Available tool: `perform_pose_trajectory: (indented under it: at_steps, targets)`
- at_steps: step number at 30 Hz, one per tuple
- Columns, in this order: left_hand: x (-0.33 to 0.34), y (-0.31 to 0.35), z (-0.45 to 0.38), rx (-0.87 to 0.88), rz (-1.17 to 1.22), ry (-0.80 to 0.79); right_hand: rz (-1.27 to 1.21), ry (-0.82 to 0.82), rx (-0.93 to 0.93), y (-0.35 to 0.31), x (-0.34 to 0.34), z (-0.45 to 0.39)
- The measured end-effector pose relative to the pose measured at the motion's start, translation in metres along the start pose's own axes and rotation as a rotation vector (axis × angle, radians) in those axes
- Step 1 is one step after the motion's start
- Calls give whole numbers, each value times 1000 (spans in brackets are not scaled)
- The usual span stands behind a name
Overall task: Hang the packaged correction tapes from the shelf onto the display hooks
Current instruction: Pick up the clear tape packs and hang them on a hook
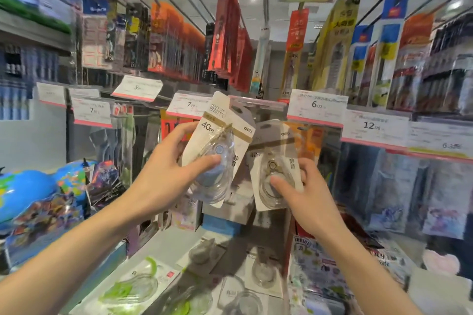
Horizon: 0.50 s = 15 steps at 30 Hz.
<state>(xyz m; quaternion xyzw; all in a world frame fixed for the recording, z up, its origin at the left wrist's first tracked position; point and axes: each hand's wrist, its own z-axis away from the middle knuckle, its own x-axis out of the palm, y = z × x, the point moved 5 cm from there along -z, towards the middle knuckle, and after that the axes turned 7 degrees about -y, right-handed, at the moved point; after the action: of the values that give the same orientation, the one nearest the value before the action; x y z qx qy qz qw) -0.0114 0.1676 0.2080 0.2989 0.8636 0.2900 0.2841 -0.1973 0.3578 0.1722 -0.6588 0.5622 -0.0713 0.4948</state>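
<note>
My left hand (163,174) grips a packaged correction tape (217,146), a white card with a gold band, "40m" and a clear blister, tilted to the right. My right hand (304,194) holds a second, similar correction tape package (273,161) upright, just right of the first, its top near the row of price tags. The hook behind the packages is hidden by them. Several more correction tape packages (261,271) lie flat on the white shelf (163,243) below, some green (133,286), some clear.
Price tags (316,107) line the rail above the packages. Hanging pen packs (230,33) fill the upper hooks. Blue globes (28,186) and colourful boxes stand at the left. Packaged goods (399,186) hang at the right, booklets (330,263) lie below them.
</note>
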Motion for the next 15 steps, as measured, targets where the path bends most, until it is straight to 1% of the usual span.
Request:
perform_pose_trajectory:
  at_steps: [2,8,10,12,14,15]
  targets:
    - [-2,-3,-2,10,7,-6,2,6,-5,-5,7,-10]
    - [-9,-12,-8,35,13,-27,-21,4,67,-3,24,-25]
    - [-11,-14,-9,38,8,-35,-29,14,42,-2,28,-26]
    - [-13,-18,-10,33,12,-41,-4,49,-27,-4,33,-26]
    - [-12,-24,-10,34,7,-35,65,89,-83,-5,40,-25]
    - [-11,-27,-9,37,-1,-27,112,104,-78,-3,43,-27]
